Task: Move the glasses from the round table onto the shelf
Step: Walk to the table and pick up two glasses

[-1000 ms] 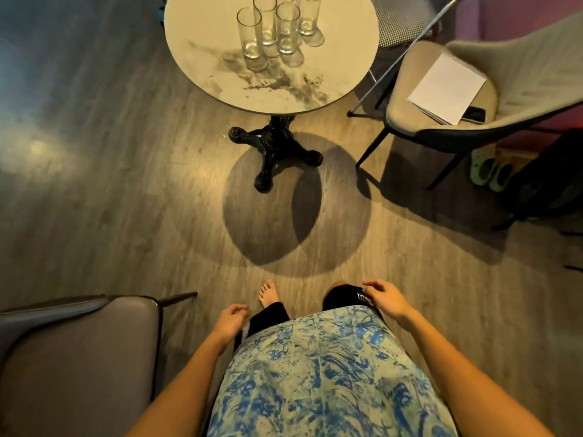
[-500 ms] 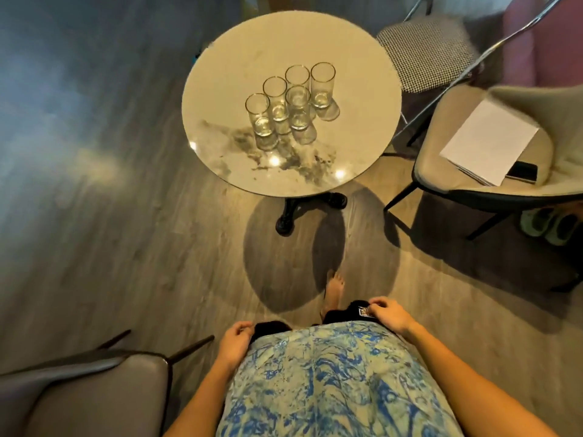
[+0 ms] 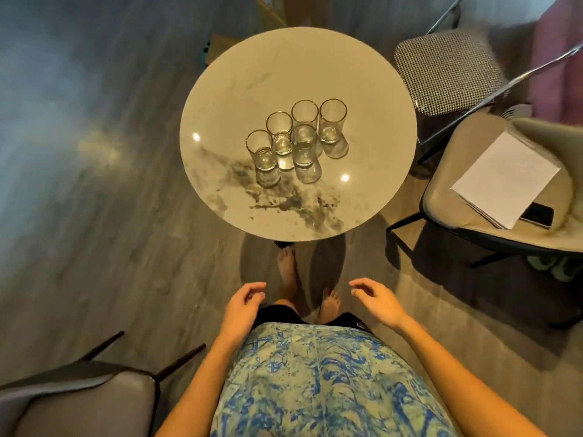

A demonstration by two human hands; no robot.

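Observation:
Several clear tall glasses (image 3: 296,137) stand upright in a tight cluster near the middle of the round marble-topped table (image 3: 252,64), straight ahead of me. My left hand (image 3: 243,307) hangs below the table's near edge, fingers loosely curled and holding nothing. My right hand (image 3: 377,299) is level with it on the right, fingers apart and empty. Both hands are well short of the glasses. No shelf shows in this view.
A beige chair (image 3: 441,200) at the right holds a stack of white paper (image 3: 504,178) and a dark phone (image 3: 537,215). A houndstooth seat (image 3: 448,70) stands at the back right. A grey chair (image 3: 75,402) is at my lower left. My bare feet stand on wooden floor.
I have stepped closer, so the table now sits lower and larger in view. Both hands have lifted off my sides and moved forward, fingers opening.

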